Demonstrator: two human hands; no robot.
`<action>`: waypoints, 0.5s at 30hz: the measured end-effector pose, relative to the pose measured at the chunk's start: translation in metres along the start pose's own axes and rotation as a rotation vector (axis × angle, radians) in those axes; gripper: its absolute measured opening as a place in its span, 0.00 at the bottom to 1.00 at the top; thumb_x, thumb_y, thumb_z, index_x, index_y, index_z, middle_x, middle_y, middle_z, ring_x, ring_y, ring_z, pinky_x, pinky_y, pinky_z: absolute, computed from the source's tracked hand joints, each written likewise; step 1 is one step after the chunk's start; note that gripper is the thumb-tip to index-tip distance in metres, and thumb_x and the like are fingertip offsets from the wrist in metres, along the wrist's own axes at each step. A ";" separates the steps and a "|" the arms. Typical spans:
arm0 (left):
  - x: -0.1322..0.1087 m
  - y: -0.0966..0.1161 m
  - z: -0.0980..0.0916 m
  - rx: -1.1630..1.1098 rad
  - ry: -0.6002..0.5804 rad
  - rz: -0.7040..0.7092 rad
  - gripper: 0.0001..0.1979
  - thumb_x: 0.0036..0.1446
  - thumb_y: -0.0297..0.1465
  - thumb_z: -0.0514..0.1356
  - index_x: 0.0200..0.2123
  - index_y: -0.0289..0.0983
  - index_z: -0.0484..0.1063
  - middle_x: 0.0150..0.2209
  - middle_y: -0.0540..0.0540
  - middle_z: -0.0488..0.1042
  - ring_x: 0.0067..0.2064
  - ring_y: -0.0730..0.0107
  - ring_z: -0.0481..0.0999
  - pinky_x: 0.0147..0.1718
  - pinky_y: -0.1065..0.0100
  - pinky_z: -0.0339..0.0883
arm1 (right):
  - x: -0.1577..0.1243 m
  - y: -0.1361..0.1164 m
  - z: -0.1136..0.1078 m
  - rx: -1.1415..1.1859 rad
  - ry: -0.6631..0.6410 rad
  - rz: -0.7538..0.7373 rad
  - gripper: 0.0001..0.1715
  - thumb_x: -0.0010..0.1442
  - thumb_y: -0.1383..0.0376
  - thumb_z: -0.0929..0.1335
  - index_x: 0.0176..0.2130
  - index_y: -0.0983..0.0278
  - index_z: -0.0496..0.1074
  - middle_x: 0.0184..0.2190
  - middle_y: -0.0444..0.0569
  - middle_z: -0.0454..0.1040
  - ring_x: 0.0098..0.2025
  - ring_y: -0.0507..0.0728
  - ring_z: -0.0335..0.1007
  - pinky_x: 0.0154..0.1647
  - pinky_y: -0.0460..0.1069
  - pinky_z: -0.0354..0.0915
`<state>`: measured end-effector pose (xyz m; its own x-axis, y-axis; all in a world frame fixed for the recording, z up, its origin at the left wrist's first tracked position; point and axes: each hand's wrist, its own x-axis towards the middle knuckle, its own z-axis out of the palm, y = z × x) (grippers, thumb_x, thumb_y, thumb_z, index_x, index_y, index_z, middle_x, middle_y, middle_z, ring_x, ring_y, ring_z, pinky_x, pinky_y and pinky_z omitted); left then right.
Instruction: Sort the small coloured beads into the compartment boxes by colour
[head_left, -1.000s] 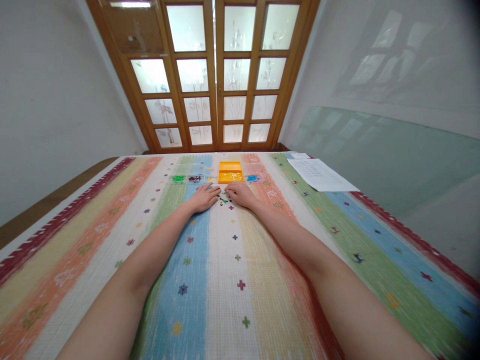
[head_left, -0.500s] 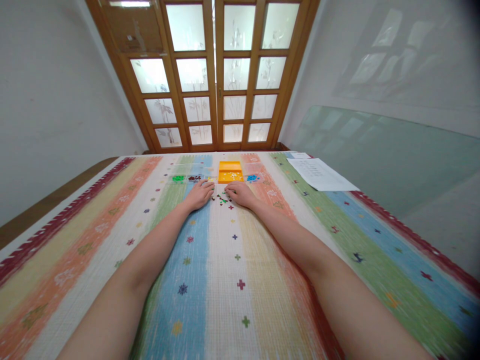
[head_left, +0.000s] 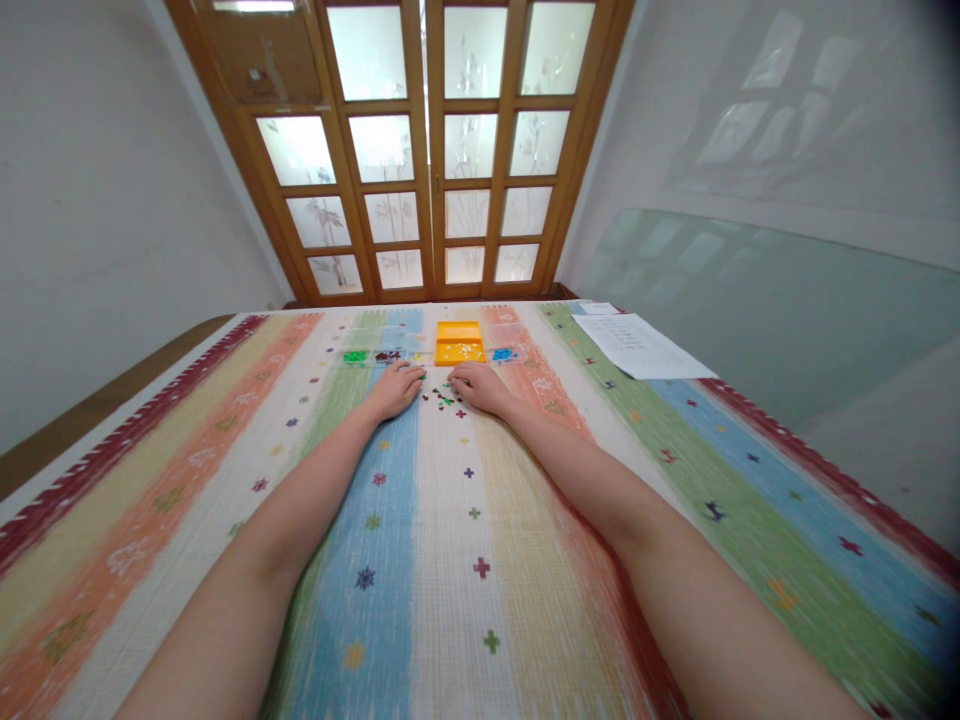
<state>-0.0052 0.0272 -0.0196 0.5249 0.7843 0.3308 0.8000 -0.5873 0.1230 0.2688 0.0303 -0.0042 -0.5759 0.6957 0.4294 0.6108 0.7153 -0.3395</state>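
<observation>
My left hand (head_left: 396, 388) rests on the cloth with its fingers curled and tips together. A green speck shows at its fingertips, too small to name. Across a narrow gap lies my right hand (head_left: 480, 386), also curled, with thumb and finger close together. Whatever it pinches, if anything, is hidden. Between and just in front of the wrists lie several tiny dark red and green pieces (head_left: 444, 400). Beyond the hands stands an open yellow box (head_left: 460, 330) with small white pieces in its near half.
Left of the box are piles of green pieces (head_left: 355, 357), dark red pieces (head_left: 388, 356) and a few yellow ones (head_left: 420, 357) in clear trays. Blue pieces (head_left: 503, 355) lie to its right. Printed paper (head_left: 641, 347) lies on the striped tablecloth (head_left: 450, 560) at the right.
The view has shifted very slightly. My left fingertips have drawn back a little to the left, and a green speck now shows there. My right hand stays nearly still.
</observation>
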 end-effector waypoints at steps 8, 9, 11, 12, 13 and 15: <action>0.001 0.008 -0.001 -0.020 -0.050 0.045 0.25 0.75 0.38 0.45 0.65 0.39 0.72 0.67 0.44 0.72 0.70 0.58 0.65 0.73 0.50 0.51 | -0.001 0.004 0.004 0.002 0.018 -0.034 0.15 0.73 0.64 0.66 0.42 0.63 0.82 0.43 0.53 0.82 0.48 0.59 0.75 0.53 0.52 0.64; 0.001 0.009 -0.002 -0.026 -0.055 0.054 0.25 0.75 0.38 0.45 0.66 0.39 0.72 0.67 0.44 0.72 0.70 0.58 0.64 0.73 0.51 0.51 | 0.000 0.005 0.005 0.000 0.016 -0.032 0.15 0.73 0.64 0.66 0.42 0.63 0.82 0.43 0.53 0.82 0.48 0.59 0.75 0.53 0.52 0.64; 0.001 0.011 -0.003 -0.034 -0.068 0.074 0.26 0.75 0.38 0.44 0.66 0.38 0.71 0.68 0.44 0.71 0.71 0.58 0.64 0.74 0.52 0.50 | 0.000 0.006 0.006 0.001 0.015 -0.034 0.15 0.74 0.64 0.66 0.42 0.63 0.82 0.43 0.53 0.82 0.48 0.59 0.75 0.53 0.52 0.65; 0.001 0.012 -0.004 -0.037 -0.074 0.084 0.26 0.75 0.38 0.44 0.66 0.38 0.71 0.68 0.44 0.71 0.71 0.59 0.63 0.74 0.52 0.49 | 0.000 0.006 0.006 0.002 0.016 -0.037 0.15 0.74 0.64 0.66 0.42 0.63 0.82 0.43 0.53 0.82 0.48 0.59 0.75 0.53 0.52 0.65; 0.001 0.013 -0.004 -0.041 -0.079 0.095 0.26 0.75 0.38 0.44 0.66 0.38 0.71 0.68 0.44 0.71 0.71 0.59 0.63 0.74 0.52 0.48 | 0.000 0.006 0.006 0.003 0.017 -0.040 0.15 0.73 0.64 0.66 0.41 0.63 0.82 0.43 0.53 0.82 0.48 0.59 0.75 0.53 0.52 0.65; 0.002 0.016 -0.006 -0.051 -0.089 0.120 0.26 0.75 0.38 0.44 0.66 0.38 0.72 0.68 0.45 0.71 0.71 0.59 0.63 0.75 0.52 0.48 | 0.001 0.006 0.006 -0.001 0.016 -0.040 0.15 0.73 0.64 0.65 0.42 0.63 0.82 0.43 0.53 0.82 0.48 0.59 0.75 0.53 0.52 0.65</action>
<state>0.0067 0.0183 -0.0116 0.6415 0.7211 0.2620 0.7153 -0.6855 0.1354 0.2687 0.0354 -0.0110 -0.5912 0.6656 0.4555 0.5881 0.7423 -0.3213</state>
